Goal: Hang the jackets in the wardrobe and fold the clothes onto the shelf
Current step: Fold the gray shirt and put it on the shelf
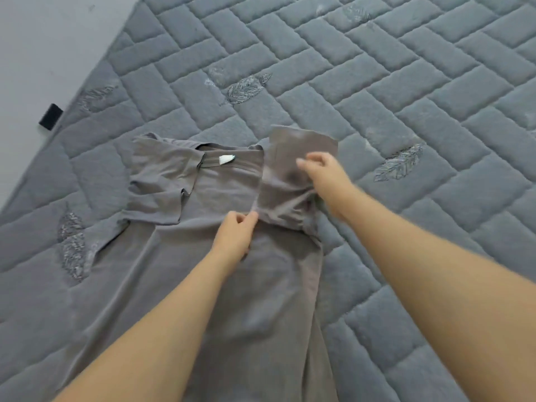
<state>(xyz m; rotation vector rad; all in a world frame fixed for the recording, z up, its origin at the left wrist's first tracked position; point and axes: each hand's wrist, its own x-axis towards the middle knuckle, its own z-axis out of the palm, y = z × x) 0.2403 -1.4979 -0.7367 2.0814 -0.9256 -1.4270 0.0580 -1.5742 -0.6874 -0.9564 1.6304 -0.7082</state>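
T-shirt (203, 256), white neck label (225, 159) unreadable: left hand (233, 237) pinches its fabric, right hand (324, 172) its sleeve (290, 158).

Grey t-shirt (208, 256) spread flat on quilted mattress (377, 82), open mattress surface beyond the shirt and to its right, wall (43, 39) closes off the far left of the shirt, small black block (51, 116) at the wall edge there

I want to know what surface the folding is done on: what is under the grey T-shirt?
The T-shirt lies flat on a grey quilted mattress with stitched leaf motifs. The quilting directly beneath the shirt is covered, so anything lying there cannot be seen.
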